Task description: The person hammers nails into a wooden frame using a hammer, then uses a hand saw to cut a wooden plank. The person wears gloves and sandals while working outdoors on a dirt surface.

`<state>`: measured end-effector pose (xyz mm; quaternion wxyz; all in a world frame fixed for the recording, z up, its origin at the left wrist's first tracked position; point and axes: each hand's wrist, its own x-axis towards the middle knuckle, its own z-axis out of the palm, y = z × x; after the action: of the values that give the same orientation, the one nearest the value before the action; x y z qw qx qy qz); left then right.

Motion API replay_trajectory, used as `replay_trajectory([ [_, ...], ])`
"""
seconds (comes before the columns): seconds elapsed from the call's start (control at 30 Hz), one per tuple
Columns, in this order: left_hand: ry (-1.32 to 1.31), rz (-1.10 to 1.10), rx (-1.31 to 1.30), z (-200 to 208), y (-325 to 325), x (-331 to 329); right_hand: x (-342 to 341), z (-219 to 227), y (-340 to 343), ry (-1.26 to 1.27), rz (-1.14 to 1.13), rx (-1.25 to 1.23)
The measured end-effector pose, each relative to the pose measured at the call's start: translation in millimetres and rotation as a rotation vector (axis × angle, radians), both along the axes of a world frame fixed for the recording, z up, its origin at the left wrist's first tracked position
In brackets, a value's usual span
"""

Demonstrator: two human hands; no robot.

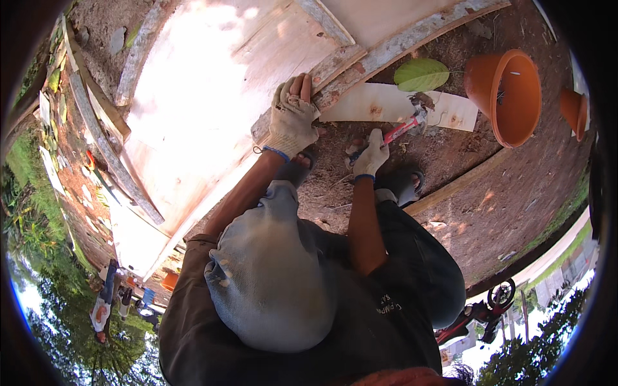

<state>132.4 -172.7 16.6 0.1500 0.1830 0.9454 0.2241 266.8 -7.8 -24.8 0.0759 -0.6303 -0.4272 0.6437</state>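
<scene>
Plywood panel fills the upper left of the frame, its grey batten clasped by the gloved left hand, while the right hand grips a red-handled hammer at centre; short, square blows would likely serve best.

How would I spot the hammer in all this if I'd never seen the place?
Start at the big pale plywood panel lying on the dirt. Go to its framed edge, where the left hand in a work glove grips the wood. Just beside it, the gloved right hand holds the hammer: the only thing with a red-pink handle, resting on a small board.
</scene>
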Motion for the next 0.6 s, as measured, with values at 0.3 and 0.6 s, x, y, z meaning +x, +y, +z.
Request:
replay_trajectory([
  [0.3, -0.027, 0.005, -0.105, 3, 3, 3, -61, 48, 53, 0.106, 0.072, 0.533],
  [0.6, -0.213, -0.061, -0.230, 35, 3, -10, -157, -45, 34, 0.611, -0.014, -0.532],
])
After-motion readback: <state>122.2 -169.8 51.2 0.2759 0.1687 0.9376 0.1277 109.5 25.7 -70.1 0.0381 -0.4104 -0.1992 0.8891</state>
